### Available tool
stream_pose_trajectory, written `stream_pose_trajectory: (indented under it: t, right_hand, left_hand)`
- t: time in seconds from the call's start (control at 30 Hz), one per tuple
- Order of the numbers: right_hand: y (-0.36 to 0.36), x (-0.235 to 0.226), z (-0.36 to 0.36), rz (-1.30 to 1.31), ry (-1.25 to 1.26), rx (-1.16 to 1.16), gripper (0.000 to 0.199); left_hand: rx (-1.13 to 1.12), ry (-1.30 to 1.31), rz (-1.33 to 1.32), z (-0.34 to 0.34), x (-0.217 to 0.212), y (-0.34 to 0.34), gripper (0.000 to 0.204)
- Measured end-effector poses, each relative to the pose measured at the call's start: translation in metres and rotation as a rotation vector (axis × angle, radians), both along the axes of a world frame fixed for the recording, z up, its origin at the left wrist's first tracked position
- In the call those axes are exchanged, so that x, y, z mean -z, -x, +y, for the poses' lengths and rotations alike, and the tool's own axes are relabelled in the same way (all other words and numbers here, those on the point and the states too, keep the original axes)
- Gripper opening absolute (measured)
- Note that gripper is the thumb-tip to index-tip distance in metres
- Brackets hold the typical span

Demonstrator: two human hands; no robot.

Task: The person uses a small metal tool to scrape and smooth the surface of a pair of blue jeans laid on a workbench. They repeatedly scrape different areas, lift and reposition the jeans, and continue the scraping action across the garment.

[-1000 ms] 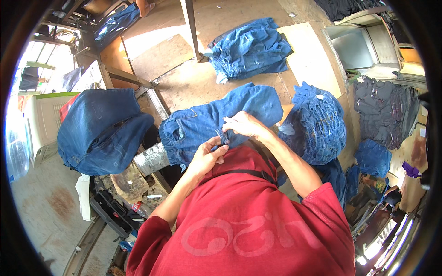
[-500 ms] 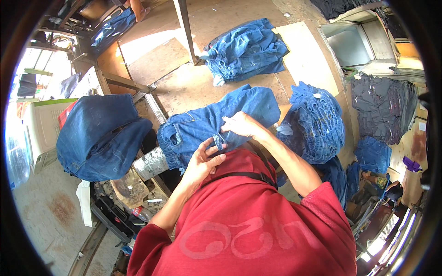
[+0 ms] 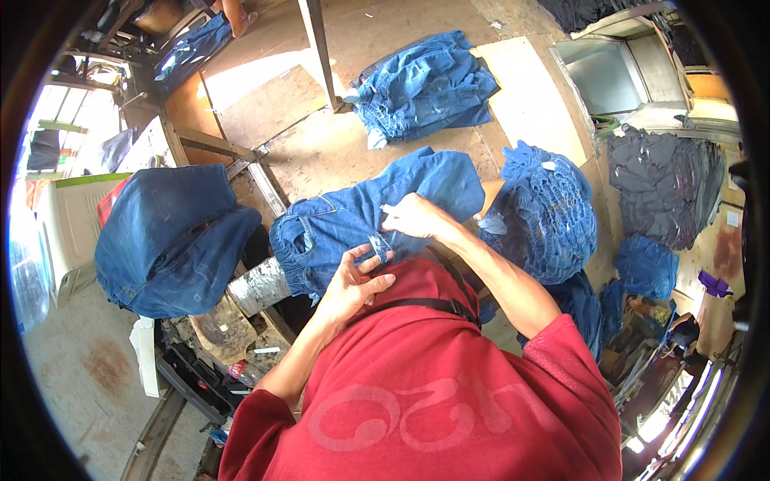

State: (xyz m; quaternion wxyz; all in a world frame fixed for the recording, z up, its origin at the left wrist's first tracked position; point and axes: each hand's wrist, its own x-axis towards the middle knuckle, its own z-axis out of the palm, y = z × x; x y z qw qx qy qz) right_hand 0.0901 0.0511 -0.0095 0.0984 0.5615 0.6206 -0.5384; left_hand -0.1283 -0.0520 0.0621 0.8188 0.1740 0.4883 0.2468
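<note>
Both hands on the blue jeans, right at the workbench.

The left hand point(image 3: 353, 282) pinches a small denim flap point(image 3: 379, 245) between thumb and fingers, while the right hand point(image 3: 413, 216) presses down, closed on the cloth of the blue jeans point(image 3: 345, 220) spread across the wooden bench point(image 3: 313, 152). A folded stack of jeans point(image 3: 425, 84) lies farther back, a bundled heap point(image 3: 545, 212) to the right, a denim pile point(image 3: 164, 232) to the left.

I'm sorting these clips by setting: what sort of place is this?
Most likely a small garment workshop handling denim. Both hands work on blue jeans spread on a worn wooden table, with stacks of folded jeans and a dark pile of garments around.
</note>
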Motion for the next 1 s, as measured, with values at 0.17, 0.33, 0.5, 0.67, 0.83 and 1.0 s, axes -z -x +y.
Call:
stream_pose_trajectory:
  t: [0.17, 0.33, 0.5, 0.67, 0.83, 1.0]
  right_hand:
    - [-0.003, 0.002, -0.004, 0.035, -0.073, -0.132, 0.032]
    - [-0.013, -0.006, 0.005, 0.261, -0.412, 0.239, 0.026]
    - [0.021, -0.011, -0.009, 0.169, -0.464, 0.12, 0.032]
    - [0.035, 0.001, -0.008, 0.092, -0.45, 0.102, 0.026]
    - [0.031, 0.012, -0.009, 0.213, -0.505, 0.137, 0.019]
    - [0.031, 0.008, -0.007, 0.171, -0.532, 0.313, 0.026]
  left_hand:
    - [0.03, -0.005, 0.006, 0.003, 0.002, -0.001, 0.093]
    - [-0.092, -0.323, 0.227, 0.054, 0.034, 0.013, 0.088]
    - [-0.184, -0.116, -0.093, 0.093, 0.073, 0.048, 0.082]
    - [-0.124, -0.174, -0.028, 0.091, 0.084, 0.05, 0.084]
    - [-0.123, -0.244, 0.016, 0.092, 0.084, 0.047, 0.084]
    - [-0.135, -0.25, 0.008, 0.091, 0.086, 0.046, 0.083]
